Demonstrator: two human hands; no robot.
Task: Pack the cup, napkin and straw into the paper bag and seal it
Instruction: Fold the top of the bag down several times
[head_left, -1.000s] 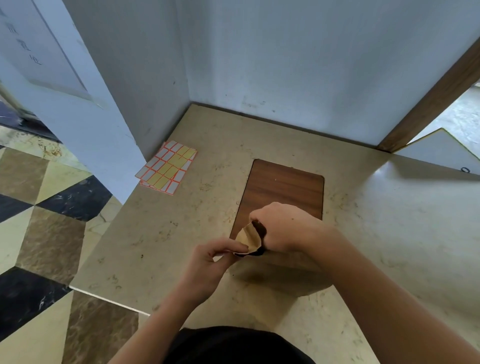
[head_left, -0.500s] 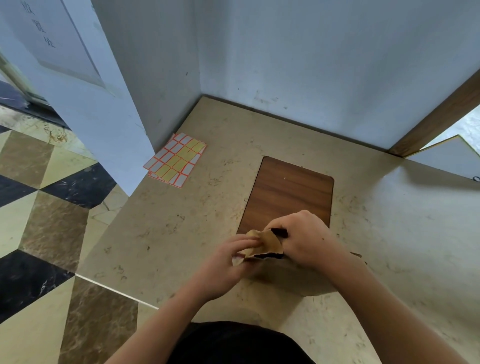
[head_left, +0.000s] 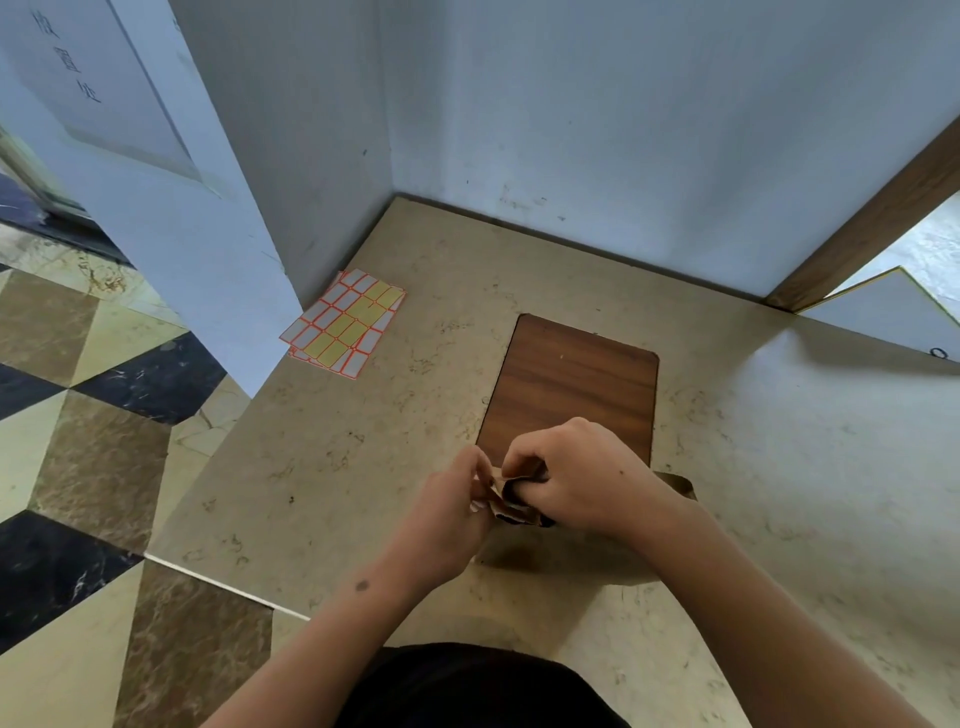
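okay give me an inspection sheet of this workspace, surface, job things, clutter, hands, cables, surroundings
Surface: beige stone-look counter with an inset wooden panel.
Job's things: brown paper bag, its top folded between both hands; cup, napkin and straw not visible.
Clutter: sticker sheets at the counter's far left, apart from the bag.
Grippers: left hand pinches the bag's fold; right hand grips the bag's top.
Cables: nothing seen.
Surroundings: pale walls behind; patterned tile floor at left.

Both hands, left hand (head_left: 451, 514) and right hand (head_left: 582, 475), apparently pinching the paper bag (head_left: 519, 506) top on the table (head_left: 363, 457).
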